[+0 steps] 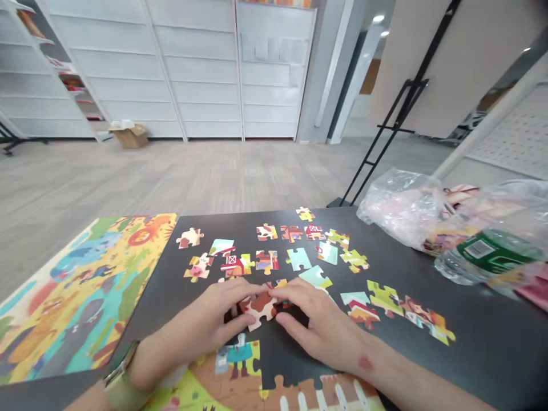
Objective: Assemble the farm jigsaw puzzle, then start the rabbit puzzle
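Observation:
A brown-and-white cow-patterned puzzle piece [262, 307] is between my two hands, just above the table. My left hand [218, 311] pinches its left side, with the index finger along the top edge. On the other side, my right hand [319, 322] has its fingertips and thumb closed at the right edge. Below them lies a joined section of puzzle [231, 388] with a white fence and a figure in blue. Loose pieces such as a pig piece [199, 267] and a red barn piece [233, 262] lie beyond my hands. My hands partly cover several other pieces.
An illustrated animal sheet [98, 285] lies at the left of the black table [158, 319]. Several joined pieces [411, 311] lie to the right. A plastic bottle with a green label [492, 251] and clear plastic bags [402, 205] stand at the right edge.

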The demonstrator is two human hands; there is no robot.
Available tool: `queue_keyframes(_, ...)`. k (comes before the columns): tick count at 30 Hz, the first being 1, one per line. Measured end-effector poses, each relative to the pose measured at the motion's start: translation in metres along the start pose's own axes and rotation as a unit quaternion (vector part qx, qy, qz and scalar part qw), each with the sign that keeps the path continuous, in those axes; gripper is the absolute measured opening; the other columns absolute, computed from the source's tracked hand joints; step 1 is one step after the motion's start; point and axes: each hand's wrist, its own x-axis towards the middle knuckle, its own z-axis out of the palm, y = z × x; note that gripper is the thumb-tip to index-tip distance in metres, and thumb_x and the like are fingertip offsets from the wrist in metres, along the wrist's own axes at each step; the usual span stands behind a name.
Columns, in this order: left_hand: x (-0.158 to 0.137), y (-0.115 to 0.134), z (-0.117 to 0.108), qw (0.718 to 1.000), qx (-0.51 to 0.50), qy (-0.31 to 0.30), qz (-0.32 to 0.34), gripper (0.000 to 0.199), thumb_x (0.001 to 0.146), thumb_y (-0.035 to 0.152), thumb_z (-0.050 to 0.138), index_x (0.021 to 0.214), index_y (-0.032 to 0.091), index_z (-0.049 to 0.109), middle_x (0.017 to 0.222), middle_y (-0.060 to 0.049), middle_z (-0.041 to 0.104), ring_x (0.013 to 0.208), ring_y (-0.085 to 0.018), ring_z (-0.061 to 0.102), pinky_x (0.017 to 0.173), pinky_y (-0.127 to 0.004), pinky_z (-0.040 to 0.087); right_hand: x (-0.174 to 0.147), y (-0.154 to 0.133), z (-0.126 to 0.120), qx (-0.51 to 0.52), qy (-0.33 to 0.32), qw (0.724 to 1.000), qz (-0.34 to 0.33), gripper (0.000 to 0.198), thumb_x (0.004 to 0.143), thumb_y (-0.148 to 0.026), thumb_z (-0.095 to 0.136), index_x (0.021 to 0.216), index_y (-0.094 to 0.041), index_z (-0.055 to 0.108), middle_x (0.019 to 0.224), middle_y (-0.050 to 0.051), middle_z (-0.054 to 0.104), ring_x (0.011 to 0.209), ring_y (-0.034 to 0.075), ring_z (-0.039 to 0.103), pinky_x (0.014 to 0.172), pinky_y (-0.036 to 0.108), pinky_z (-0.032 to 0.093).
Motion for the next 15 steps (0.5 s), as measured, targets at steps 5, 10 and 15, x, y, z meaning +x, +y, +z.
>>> queue_keyframes(5, 0.002, -0.004, -0.009, 0.997, 0.060, -0.009, 0.035, 0.034, 0.104, 0.021, 0.053, 0.137, 0.028, 0.055, 0.114, -0.004, 0.065, 0.101, -0.020, 0.062, 0.088, -0.034, 0.051, 0.000, 0.005, 0.001, -0.032, 0.030, 0.999, 0.015, 0.028, 0.093, -0.011, 0.054, 0.117, -0.018, 0.066, 0.112, 0.009, 0.071, 0.108, 0.023, 0.062, 0.098, 0.043, 0.051)
queue_keyframes(10, 0.006, -0.006, -0.013, 0.992, 0.108, -0.010, 0.069, 0.030, 0.107, 0.019, 0.046, 0.132, 0.026, 0.061, 0.123, -0.006, 0.065, 0.113, -0.022, 0.059, 0.098, -0.038, 0.049, -0.002, 0.012, 0.003, -0.061, 0.053, 0.996, 0.026, 0.028, 0.093, -0.011, 0.054, 0.117, -0.020, 0.066, 0.117, 0.009, 0.070, 0.113, 0.024, 0.061, 0.102, 0.046, 0.049)
queue_keyframes(15, 0.007, -0.008, -0.011, 0.985, 0.159, -0.019, 0.066, 0.032, 0.105, 0.016, 0.047, 0.128, 0.029, 0.066, 0.130, -0.007, 0.061, 0.118, -0.025, 0.056, 0.102, -0.043, 0.049, -0.002, 0.010, 0.001, -0.052, 0.053, 0.997, 0.005, 0.024, 0.092, -0.009, 0.054, 0.110, -0.019, 0.066, 0.110, 0.007, 0.071, 0.105, 0.022, 0.063, 0.099, 0.044, 0.050)
